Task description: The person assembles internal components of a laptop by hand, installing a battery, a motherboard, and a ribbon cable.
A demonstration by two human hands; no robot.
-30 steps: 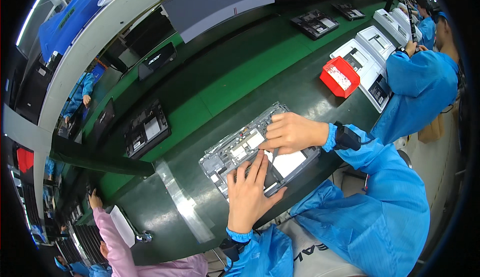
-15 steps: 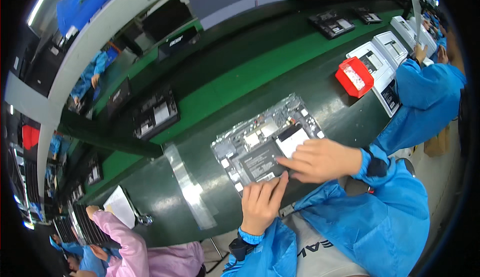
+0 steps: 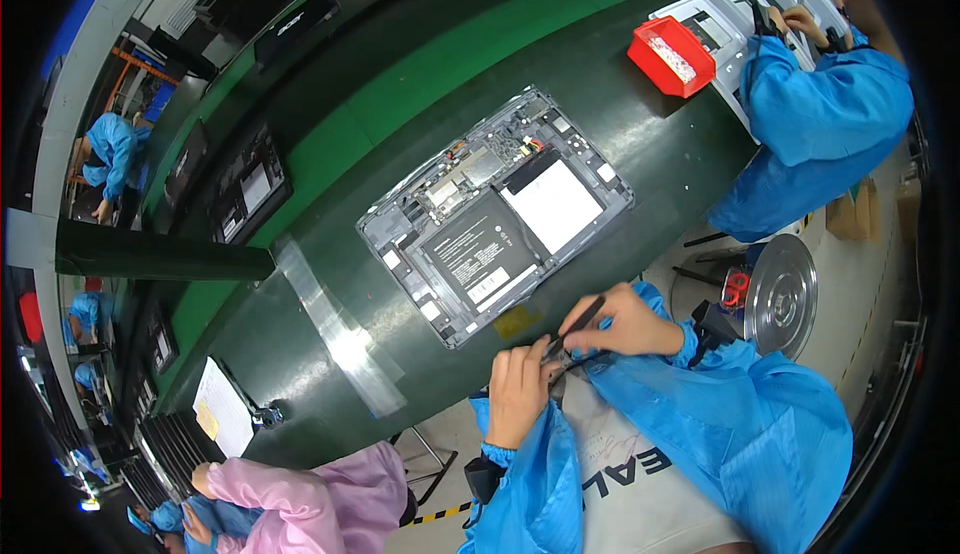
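Black slim rod (image 3: pixel 584 320): right hand (image 3: pixel 640 324) pinches | left hand (image 3: pixel 519 391): grip unclear | grey laptop base (image 3: pixel 494 216)

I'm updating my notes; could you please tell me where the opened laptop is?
In the head view, the opened laptop lies mid-picture on the green table, beyond the left hand and right of the clear tape strip.

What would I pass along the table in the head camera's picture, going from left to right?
White paper → shiny clear strip → opened-up laptop → red bin → a co-worker's blue sleeve.
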